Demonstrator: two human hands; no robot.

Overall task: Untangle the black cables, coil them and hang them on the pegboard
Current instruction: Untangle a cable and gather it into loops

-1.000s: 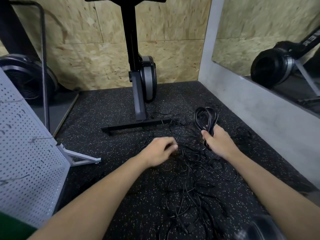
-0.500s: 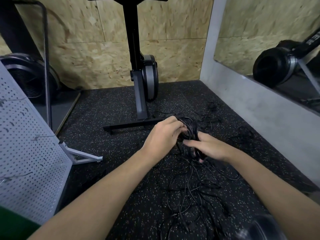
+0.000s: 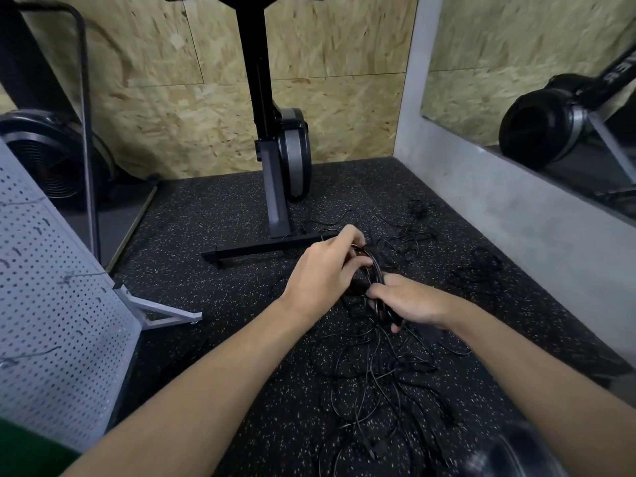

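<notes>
Two bare hands on one bundle, head view: coiling seemingly under way. Left hand (image 3: 323, 270) at centre, fingers curled round the far end of a small coil of thin black cable (image 3: 375, 270). Right hand (image 3: 409, 301) just beside it and nearer, fingers closed on the coil's near end. Nearer again, spread over the black speckled rubber floor (image 3: 223, 287), a loose tangle of thin black cables (image 3: 375, 376), probably feeding up into the coil, though hard to tell. At left, well apart from both hands, a white perforated metal pegboard (image 3: 51, 304) on a grey stand, bare wire hooks showing, no cable visible on it. Behind the hands, a black upright exercise machine (image 3: 272, 166).

Early in the task, by the look of it. Next, most likely: draw more slack from the tangle, lay another loop, secure the bundle, then carry it left to a hook.
</notes>
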